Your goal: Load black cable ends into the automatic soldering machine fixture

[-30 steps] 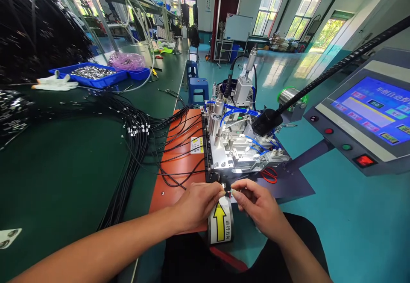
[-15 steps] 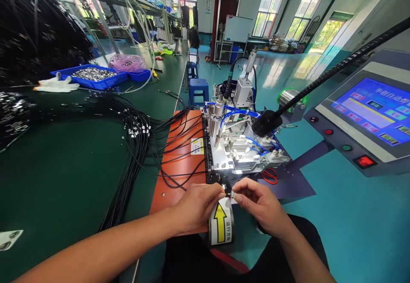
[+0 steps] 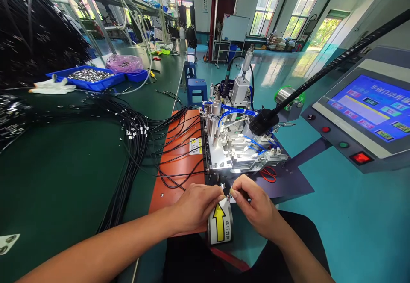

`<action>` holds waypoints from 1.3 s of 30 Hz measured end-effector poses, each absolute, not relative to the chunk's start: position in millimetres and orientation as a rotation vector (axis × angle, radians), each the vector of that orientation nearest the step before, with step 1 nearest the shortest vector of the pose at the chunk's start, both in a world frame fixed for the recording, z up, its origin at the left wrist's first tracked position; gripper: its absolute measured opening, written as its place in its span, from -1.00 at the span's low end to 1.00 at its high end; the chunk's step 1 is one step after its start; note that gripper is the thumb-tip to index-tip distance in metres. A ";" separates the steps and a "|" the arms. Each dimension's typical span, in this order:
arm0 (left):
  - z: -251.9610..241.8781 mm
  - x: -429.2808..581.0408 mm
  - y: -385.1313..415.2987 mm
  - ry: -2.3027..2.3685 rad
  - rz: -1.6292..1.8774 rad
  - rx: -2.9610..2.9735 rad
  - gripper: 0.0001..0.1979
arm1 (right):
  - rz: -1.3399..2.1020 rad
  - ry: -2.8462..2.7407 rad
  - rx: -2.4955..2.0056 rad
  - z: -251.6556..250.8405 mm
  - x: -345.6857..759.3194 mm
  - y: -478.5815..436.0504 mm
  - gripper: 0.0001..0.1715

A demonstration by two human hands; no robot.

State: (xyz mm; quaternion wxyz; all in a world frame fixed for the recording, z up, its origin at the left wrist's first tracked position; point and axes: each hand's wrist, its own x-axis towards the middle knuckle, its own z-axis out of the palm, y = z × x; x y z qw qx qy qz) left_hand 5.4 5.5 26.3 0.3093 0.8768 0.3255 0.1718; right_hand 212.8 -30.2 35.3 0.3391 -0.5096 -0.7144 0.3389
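My left hand (image 3: 200, 201) is closed in a pinch at the near end of the machine, on a black cable (image 3: 174, 184) that runs in from the orange plate behind it. The cable's tip is tiny and mostly hidden by the fingers. Just to the right, my right hand (image 3: 253, 204) pinches thumb against forefinger beside that tip; what lies between them is too small to make out. Below the fingers is a curved cover with a yellow arrow label (image 3: 219, 223). Beyond them stands the metal soldering-type machine (image 3: 235, 146) with blue air tubes.
Several black cables lie across the orange plate (image 3: 163, 195) and in a bundle (image 3: 133, 159) on the green table. A blue tray (image 3: 105, 84) of small metal parts and a white glove (image 3: 53, 86) lie further left. On the right are a control screen (image 3: 371, 103), a black lamp (image 3: 264, 121) and red-handled scissors (image 3: 268, 174).
My right hand has shifted slightly left and up, its fingertips drawn closer together. The left hand stays nearly in place. The whole view has shifted a little.
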 end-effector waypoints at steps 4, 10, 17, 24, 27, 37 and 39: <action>25.8 5.0 6.0 0.869 0.451 2.309 -0.73 | 1.052 -1.687 -1.393 30.8 212.5 -31.9 -0.70; 26.2 5.3 5.4 0.873 0.450 2.299 -0.73 | 1.388 -1.487 -1.416 28.0 224.7 -33.3 -0.61; 23.7 4.7 5.9 0.872 0.453 2.311 -0.74 | 1.234 -1.726 -1.398 34.8 220.0 -36.3 -0.65; 31.0 2.2 6.4 0.917 0.427 2.227 -0.78 | 1.147 -1.757 -1.385 29.5 214.3 -29.9 -0.66; 36.4 -1.7 7.2 0.925 0.543 2.226 -0.89 | 1.138 -1.744 -1.391 24.8 213.5 -25.5 -0.66; 34.1 -4.8 9.5 1.087 0.557 2.280 -0.81 | 1.059 -1.698 -1.438 2.8 202.0 -15.8 -0.65; 33.2 -4.5 10.1 1.102 0.534 2.295 -0.79 | 1.031 -1.696 -1.438 -2.0 200.3 -14.6 -0.66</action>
